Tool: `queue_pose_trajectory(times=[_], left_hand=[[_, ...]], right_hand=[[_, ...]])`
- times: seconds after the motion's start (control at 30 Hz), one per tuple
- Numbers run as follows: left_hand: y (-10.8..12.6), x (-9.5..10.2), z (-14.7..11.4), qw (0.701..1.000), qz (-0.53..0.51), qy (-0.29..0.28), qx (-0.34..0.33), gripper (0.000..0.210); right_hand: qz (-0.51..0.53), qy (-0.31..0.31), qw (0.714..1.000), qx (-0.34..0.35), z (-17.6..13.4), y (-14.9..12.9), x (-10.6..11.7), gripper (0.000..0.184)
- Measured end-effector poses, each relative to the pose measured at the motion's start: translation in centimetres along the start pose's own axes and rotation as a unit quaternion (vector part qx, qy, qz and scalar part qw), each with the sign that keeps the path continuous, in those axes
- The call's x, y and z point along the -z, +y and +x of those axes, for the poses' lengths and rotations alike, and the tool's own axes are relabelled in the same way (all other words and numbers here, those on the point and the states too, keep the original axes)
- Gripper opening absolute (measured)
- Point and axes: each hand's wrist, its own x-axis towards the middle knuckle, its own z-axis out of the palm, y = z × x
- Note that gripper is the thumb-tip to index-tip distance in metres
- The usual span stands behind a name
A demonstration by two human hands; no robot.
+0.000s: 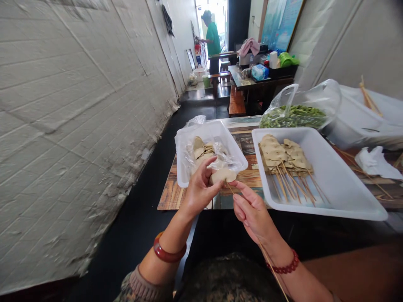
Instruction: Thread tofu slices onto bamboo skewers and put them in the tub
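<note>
Between thumb and fingers, my left hand (201,184) grips a thin, flat beige slice (224,175). My right hand (252,212) pinches a long wooden skewer (271,264), whose upper end meets the slice's lower edge; how far it goes in is hidden. Just beyond my left hand, a white tray (182,178) holds a clear plastic bag with loose beige slices (201,147). To the right, a larger white tray (355,205) holds slices threaded on skewers (272,153), their bare sticks pointing toward me.
A clear bag of green vegetables (296,117) stands behind the right tray, beside a white bin (355,109) with skewers. Crumpled white tissue (373,161) lies at the right. A white wall (78,105) runs along the left. Farther back, a person in green (213,40) stands near a table (242,82).
</note>
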Motion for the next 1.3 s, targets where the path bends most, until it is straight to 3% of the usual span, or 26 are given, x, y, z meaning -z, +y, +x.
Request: queue_pose_trajectory(times=[0.37,0.63,1.07,1.3], left_hand=[[-0.3,0.0,-0.5,0.999,-0.002,0.036,-0.004,0.065],[-0.7,-0.1,-0.6,1.0,-0.018,0.025,-0.005,0.072],[-0.7,-0.1,-1.1,0.985,-0.149,0.055,0.066,0.059],[-0.2,-0.8,-1.5,0.973,-0.204,0.066,0.085,0.064]], right_hand=[[0.004,-0.005,1.0,-0.006,-0.4,0.2,-0.3,0.026],[-0.007,-0.004,1.0,0.003,-0.2,0.0,-0.6,0.023],[-0.055,0.01,0.998,-0.003,-0.4,0.5,-0.4,0.019],[-0.1,0.013,0.995,0.011,-0.4,0.9,-0.1,0.02]])
